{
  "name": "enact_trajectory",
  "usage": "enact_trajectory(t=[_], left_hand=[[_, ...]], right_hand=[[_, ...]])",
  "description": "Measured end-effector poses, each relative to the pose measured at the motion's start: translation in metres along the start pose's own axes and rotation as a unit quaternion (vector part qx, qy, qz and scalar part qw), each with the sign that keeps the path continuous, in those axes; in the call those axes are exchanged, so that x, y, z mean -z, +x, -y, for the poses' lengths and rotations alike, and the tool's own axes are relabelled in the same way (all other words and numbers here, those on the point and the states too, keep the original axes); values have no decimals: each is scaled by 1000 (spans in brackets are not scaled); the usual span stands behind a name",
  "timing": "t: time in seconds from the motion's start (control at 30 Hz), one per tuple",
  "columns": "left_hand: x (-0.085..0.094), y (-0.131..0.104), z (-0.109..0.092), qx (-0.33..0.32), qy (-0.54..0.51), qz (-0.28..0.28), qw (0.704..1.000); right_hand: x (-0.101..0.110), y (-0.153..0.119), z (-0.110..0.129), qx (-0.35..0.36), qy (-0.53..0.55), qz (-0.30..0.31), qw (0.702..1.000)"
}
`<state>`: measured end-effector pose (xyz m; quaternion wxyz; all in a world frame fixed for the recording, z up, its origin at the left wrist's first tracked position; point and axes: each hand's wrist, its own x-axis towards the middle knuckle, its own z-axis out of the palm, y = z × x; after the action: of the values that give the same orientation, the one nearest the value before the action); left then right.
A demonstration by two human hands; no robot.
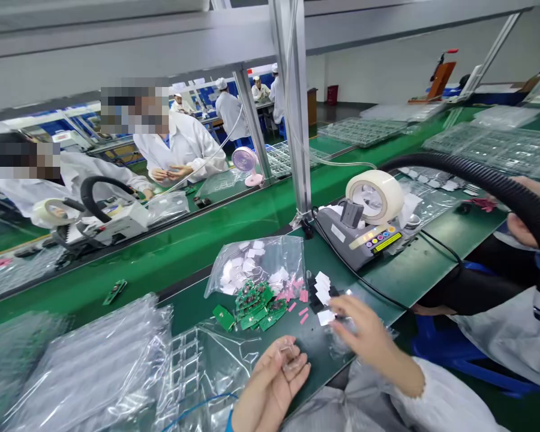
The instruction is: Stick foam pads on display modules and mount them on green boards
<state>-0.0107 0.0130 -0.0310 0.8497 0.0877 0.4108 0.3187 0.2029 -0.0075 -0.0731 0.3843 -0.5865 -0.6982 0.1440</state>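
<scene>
My left hand [273,379] is turned palm up near the table's front edge, its thumb and fingers closed around a small clear plastic piece [290,353]. My right hand [369,333] reaches over the table, fingers stretched and apart, slightly blurred. Just beside its fingertips is a white square pad [326,317]; I cannot tell whether they touch it. More white pads [323,281] lie overlapping on black pieces [314,300]. Between the hands and a clear bag of white pieces [238,267] are a pile of green circuit boards [254,303] and several pink strips [303,311].
A grey tape dispenser [364,237] with a large tape roll [391,195] stands at the back right, its black cable crossing the table. A black hose [486,180] arches over the right side. Bagged plastic trays [99,360] fill the left. Co-workers in white sit opposite and at right.
</scene>
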Motion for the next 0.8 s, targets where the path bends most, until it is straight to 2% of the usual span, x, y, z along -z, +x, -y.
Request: enact_trajectory(t=[0.1, 0.2, 0.37, 0.53, 0.57, 0.63, 0.73, 0.77, 0.8], left_hand=[[-3, 7, -1, 3, -8, -59, 998], [-11, 12, 2, 19, -8, -98, 995], [-29, 15, 3, 29, -5, -82, 996], [-51, 19, -8, 31, 23, -96, 995], [-59, 22, -9, 33, 35, -89, 995], [-78, 31, -6, 49, 66, -41, 996], [-116, 53, 14, 100, 116, 54, 987], [-130, 63, 24, 117, 126, 69, 983], [-144, 73, 35, 132, 132, 79, 979]], right_hand=[[5, 9, -45, -73, -59, 1, 996], [0, 16, -67, -102, -85, 25, 991], [-6, 23, -67, -113, -52, 45, 991], [15, 16, -64, -124, 45, 28, 991], [22, 10, -65, -124, 71, 22, 990], [38, -7, -71, -127, 124, 1, 984], [59, -42, -88, -158, 189, -61, 967], [64, -54, -95, -196, 230, -106, 947], [69, -64, -100, -257, 316, -167, 898]])
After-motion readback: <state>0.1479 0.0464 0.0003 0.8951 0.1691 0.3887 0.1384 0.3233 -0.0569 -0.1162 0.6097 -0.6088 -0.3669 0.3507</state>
